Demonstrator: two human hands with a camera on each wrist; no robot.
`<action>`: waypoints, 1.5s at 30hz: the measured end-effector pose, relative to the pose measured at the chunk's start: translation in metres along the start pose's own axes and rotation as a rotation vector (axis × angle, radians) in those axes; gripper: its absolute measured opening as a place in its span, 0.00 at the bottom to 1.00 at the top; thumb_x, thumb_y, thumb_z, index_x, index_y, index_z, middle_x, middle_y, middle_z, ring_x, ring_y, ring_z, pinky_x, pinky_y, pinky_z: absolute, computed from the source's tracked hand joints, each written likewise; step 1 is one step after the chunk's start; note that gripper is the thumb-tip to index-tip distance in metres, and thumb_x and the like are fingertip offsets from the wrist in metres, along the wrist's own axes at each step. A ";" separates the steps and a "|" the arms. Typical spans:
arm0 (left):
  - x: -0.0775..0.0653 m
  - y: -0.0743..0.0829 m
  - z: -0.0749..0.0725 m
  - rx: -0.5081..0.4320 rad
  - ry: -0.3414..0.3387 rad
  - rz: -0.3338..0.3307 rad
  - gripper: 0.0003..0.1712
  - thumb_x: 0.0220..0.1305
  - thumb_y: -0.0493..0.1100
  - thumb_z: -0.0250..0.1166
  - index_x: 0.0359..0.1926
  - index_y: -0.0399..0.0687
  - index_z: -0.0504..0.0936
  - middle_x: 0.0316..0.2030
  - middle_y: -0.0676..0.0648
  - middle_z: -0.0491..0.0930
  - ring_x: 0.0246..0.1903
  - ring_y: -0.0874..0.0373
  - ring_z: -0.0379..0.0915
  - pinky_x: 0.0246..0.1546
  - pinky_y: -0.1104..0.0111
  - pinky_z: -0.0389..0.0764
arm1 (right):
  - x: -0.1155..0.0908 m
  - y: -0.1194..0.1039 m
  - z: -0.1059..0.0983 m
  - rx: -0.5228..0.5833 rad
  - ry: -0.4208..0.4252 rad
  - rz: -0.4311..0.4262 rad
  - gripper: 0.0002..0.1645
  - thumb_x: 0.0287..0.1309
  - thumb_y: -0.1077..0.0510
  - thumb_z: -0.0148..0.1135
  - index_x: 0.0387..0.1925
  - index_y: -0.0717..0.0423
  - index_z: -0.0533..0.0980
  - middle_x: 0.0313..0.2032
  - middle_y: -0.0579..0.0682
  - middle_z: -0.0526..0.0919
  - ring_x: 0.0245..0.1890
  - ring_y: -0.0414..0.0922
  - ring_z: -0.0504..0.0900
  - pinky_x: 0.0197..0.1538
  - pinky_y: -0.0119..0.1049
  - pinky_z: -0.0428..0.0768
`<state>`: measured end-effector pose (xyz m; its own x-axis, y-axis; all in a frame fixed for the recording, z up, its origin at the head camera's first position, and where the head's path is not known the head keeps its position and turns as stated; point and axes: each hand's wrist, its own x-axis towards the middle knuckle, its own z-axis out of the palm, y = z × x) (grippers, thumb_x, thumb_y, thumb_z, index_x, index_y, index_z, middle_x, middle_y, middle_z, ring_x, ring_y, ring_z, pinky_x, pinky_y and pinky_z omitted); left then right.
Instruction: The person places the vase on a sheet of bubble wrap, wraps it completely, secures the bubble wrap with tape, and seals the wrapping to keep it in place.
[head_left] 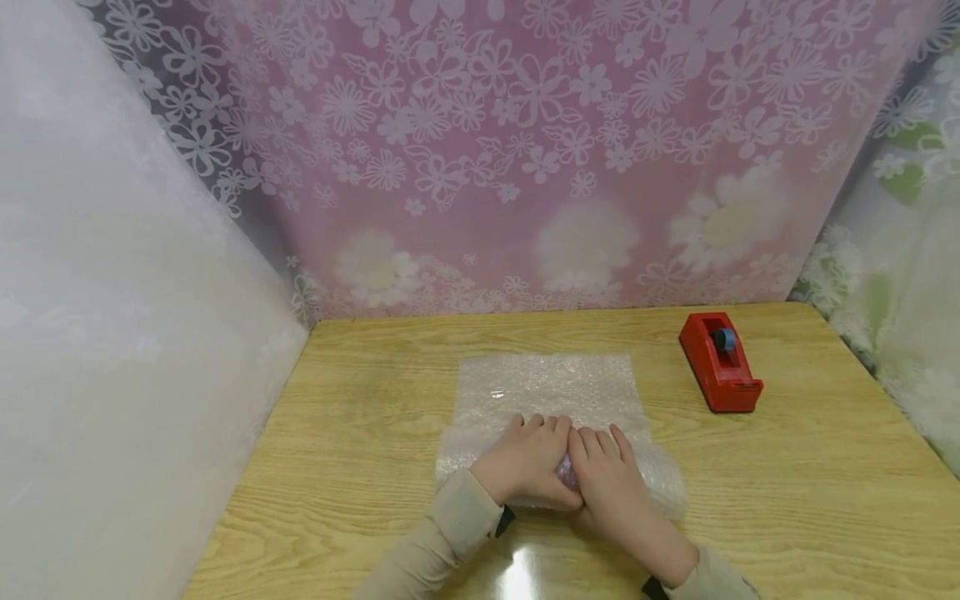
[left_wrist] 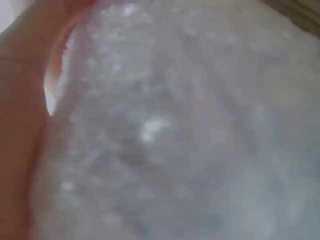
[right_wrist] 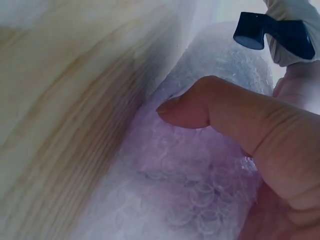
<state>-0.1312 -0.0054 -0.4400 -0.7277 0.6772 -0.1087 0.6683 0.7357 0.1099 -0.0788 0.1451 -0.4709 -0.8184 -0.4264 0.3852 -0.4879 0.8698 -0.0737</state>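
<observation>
A sheet of clear bubble wrap point(head_left: 551, 385) lies on the table, its near end rolled into a thick bundle. Something purplish shows through the wrap point(right_wrist: 175, 155) in the right wrist view; its kind is hidden by the layers. My left hand point(head_left: 531, 462) curls over the roll from the left, fingers on the far side and thumb on the near side. Close against it, my right hand point(head_left: 611, 483) grips the roll from the right. In the right wrist view my thumb point(right_wrist: 220, 102) presses on the wrap. Bubble wrap point(left_wrist: 175, 120) fills most of the left wrist view.
A red tape dispenser point(head_left: 722, 367) with a small roll of tape stands at the back right of the wooden table point(head_left: 360, 400). Floral curtains point(head_left: 480, 150) hang behind the table and along both sides. A dark strap point(right_wrist: 275, 32) shows on the left wrist.
</observation>
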 end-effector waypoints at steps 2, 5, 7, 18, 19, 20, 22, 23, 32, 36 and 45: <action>-0.002 0.003 -0.002 0.057 0.019 -0.015 0.46 0.45 0.73 0.67 0.58 0.51 0.70 0.51 0.53 0.77 0.51 0.56 0.73 0.56 0.54 0.72 | 0.002 0.000 -0.002 0.001 -0.026 0.007 0.53 0.18 0.48 0.80 0.52 0.67 0.71 0.44 0.61 0.77 0.49 0.59 0.76 0.59 0.65 0.67; -0.009 0.012 -0.007 0.186 0.084 -0.041 0.48 0.44 0.76 0.67 0.58 0.49 0.71 0.50 0.52 0.77 0.50 0.55 0.73 0.55 0.55 0.72 | 0.004 0.000 -0.003 0.003 -0.056 0.018 0.50 0.20 0.47 0.81 0.50 0.66 0.72 0.43 0.58 0.77 0.48 0.58 0.76 0.59 0.65 0.66; -0.014 0.019 -0.009 0.290 0.161 -0.052 0.48 0.44 0.77 0.67 0.56 0.48 0.73 0.47 0.51 0.78 0.48 0.54 0.74 0.55 0.56 0.73 | 0.006 0.000 -0.004 0.010 -0.061 0.023 0.48 0.23 0.47 0.81 0.50 0.65 0.73 0.42 0.56 0.77 0.47 0.58 0.76 0.59 0.65 0.66; -0.037 0.034 -0.001 0.395 0.321 -0.078 0.41 0.54 0.65 0.67 0.57 0.36 0.78 0.54 0.41 0.80 0.57 0.46 0.73 0.61 0.52 0.70 | 0.016 0.003 -0.003 0.045 -0.057 0.003 0.36 0.38 0.56 0.74 0.52 0.64 0.73 0.43 0.58 0.78 0.45 0.59 0.78 0.56 0.65 0.68; -0.037 0.034 0.000 0.391 0.298 -0.083 0.45 0.52 0.66 0.68 0.59 0.36 0.77 0.56 0.40 0.79 0.59 0.46 0.72 0.62 0.51 0.69 | 0.017 0.003 -0.004 0.054 -0.071 0.007 0.37 0.37 0.56 0.73 0.52 0.65 0.72 0.44 0.59 0.79 0.46 0.59 0.78 0.57 0.65 0.67; -0.037 0.035 0.000 0.388 0.282 -0.089 0.48 0.50 0.67 0.69 0.61 0.35 0.75 0.58 0.39 0.77 0.61 0.45 0.71 0.63 0.50 0.68 | 0.018 0.003 -0.005 0.065 -0.086 0.014 0.38 0.35 0.55 0.74 0.52 0.65 0.72 0.45 0.60 0.79 0.47 0.60 0.78 0.57 0.65 0.67; -0.037 0.036 0.000 0.391 0.246 -0.107 0.54 0.46 0.69 0.71 0.64 0.34 0.72 0.61 0.37 0.74 0.63 0.44 0.68 0.64 0.49 0.66 | 0.020 0.004 -0.007 0.080 -0.112 0.023 0.42 0.33 0.52 0.76 0.53 0.65 0.73 0.46 0.60 0.79 0.49 0.60 0.77 0.57 0.65 0.67; -0.037 0.036 0.001 0.397 0.244 -0.115 0.56 0.45 0.69 0.72 0.65 0.34 0.71 0.62 0.37 0.74 0.64 0.44 0.68 0.64 0.49 0.66 | 0.021 0.004 -0.008 0.090 -0.123 0.025 0.44 0.32 0.50 0.77 0.53 0.66 0.73 0.47 0.61 0.79 0.50 0.61 0.77 0.58 0.66 0.66; -0.027 0.035 0.013 0.460 0.294 -0.131 0.57 0.42 0.67 0.76 0.65 0.34 0.70 0.60 0.37 0.75 0.61 0.45 0.71 0.63 0.51 0.68 | 0.028 0.014 -0.009 0.186 -0.224 0.059 0.49 0.28 0.44 0.80 0.55 0.61 0.72 0.48 0.59 0.79 0.51 0.60 0.77 0.58 0.69 0.64; -0.022 0.033 0.017 0.459 0.327 -0.129 0.50 0.45 0.61 0.76 0.62 0.36 0.72 0.57 0.39 0.78 0.59 0.46 0.73 0.61 0.52 0.70 | 0.030 0.018 -0.010 0.212 -0.264 0.065 0.47 0.31 0.45 0.78 0.55 0.62 0.72 0.49 0.59 0.79 0.52 0.60 0.77 0.58 0.69 0.63; -0.010 0.027 0.022 0.440 0.397 -0.099 0.44 0.38 0.62 0.77 0.53 0.42 0.76 0.45 0.47 0.79 0.48 0.51 0.76 0.57 0.54 0.74 | 0.034 0.026 -0.013 0.252 -0.327 0.088 0.46 0.28 0.44 0.78 0.52 0.59 0.72 0.46 0.54 0.79 0.48 0.57 0.77 0.56 0.68 0.64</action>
<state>-0.1030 0.0077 -0.4574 -0.7350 0.6133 0.2893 0.5341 0.7864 -0.3103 -0.1151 0.1561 -0.4479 -0.8939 -0.4446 0.0581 -0.4373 0.8359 -0.3318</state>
